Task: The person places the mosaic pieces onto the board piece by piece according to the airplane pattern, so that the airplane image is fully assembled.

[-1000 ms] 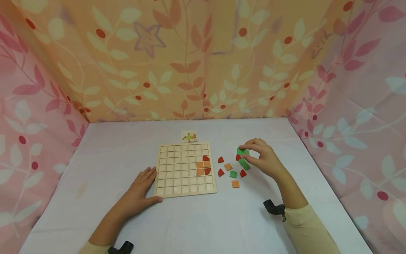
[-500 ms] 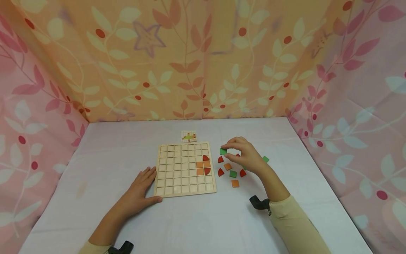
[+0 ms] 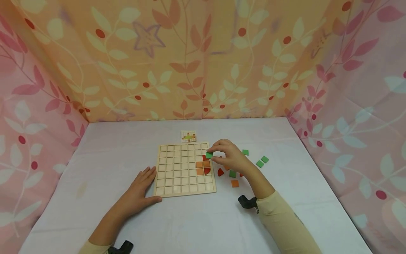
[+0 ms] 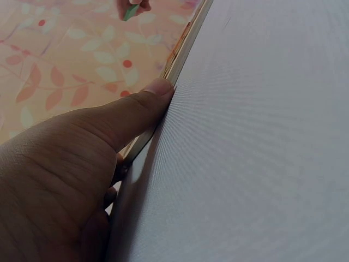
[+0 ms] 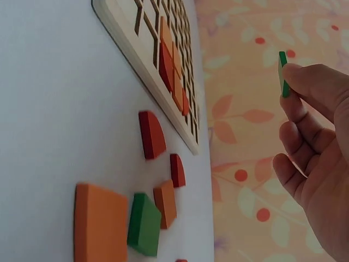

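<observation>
My right hand (image 3: 233, 157) pinches a green square tile (image 3: 209, 155) between thumb and fingers, above the right edge of the wooden grid board (image 3: 177, 169). In the right wrist view the tile (image 5: 283, 75) is seen nearly edge-on, off the table. My left hand (image 3: 139, 192) rests beside the board's lower left corner, fingers fairly straight along the left side. In the left wrist view its thumb (image 4: 144, 103) touches the board's edge. Orange square tiles (image 3: 200, 171) and red quarter-round tiles (image 3: 207, 171) sit in cells at the board's right side.
Loose pieces lie right of the board: green squares (image 3: 260, 163), an orange square (image 3: 235, 183) and a red quarter-round (image 3: 220, 172). The right hand and arm hide some of them. A small pattern card (image 3: 188, 136) lies behind the board. Patterned cloth hangs around the white table.
My right hand has lifted a green square from the pile and carried it left to the board's right edge. Other green squares have come apart. The left hand stays put.
</observation>
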A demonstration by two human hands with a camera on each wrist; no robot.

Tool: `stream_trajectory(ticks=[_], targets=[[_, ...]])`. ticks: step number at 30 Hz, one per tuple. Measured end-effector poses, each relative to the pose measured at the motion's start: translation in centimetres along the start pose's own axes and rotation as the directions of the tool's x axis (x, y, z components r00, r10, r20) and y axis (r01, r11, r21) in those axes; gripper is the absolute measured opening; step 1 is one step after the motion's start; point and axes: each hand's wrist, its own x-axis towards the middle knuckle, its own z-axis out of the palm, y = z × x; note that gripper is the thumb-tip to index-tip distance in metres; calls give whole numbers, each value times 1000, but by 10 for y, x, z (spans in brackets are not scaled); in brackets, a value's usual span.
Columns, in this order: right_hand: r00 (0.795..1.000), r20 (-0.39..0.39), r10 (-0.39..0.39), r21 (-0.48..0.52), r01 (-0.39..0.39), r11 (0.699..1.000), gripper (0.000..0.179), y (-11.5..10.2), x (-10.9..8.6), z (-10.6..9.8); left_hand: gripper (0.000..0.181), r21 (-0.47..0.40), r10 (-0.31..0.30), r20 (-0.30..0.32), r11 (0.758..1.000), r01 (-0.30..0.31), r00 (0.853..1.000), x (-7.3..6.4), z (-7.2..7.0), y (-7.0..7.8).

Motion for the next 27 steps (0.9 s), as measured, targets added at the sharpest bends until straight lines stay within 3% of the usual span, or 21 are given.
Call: stream_trajectory(ticks=[7,27], targets=[[999,43,-26,3,25,1000,27,-3,14,17,113,-6,-2,-3,1000,2,1000,0,0,0],[991,136,15,28,-19,999,27,-4,35,58,112,-4,-6,1,1000,6,1000,1,0,0]])
